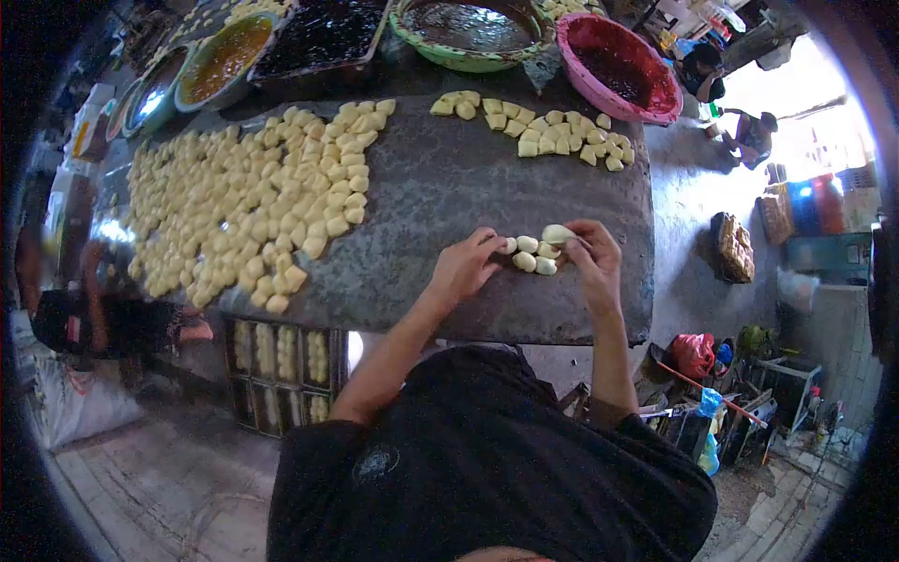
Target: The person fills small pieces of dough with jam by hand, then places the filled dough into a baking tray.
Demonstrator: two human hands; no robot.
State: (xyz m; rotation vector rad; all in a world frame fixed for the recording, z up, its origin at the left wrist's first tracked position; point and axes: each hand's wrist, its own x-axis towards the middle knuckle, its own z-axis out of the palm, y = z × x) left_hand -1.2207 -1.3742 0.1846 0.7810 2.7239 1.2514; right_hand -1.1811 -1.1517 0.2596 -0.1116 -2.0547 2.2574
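Note:
My left hand [465, 269] is closed at the left end of a small cluster of dough balls [526, 244], its fingertips on a ball there. My right hand [596, 258] pinches a larger, flattened dough piece [558, 234] between thumb and fingers at the cluster's right side. The cluster lies on the dark worktable [421, 215] near its front edge. Farther back on the right is a loose group of cut dough pieces [562, 133]. A broad spread of dough pieces [253, 187] covers the table's left part.
Along the back stand a pink basin [667, 105], a green basin [468, 60], a dark-filled tray [318, 75] and a basin of orange filling [192, 94]. Trays of dough [281, 356] sit below the front edge. People [749, 136] are at the upper right; another person [84, 318] is at the left.

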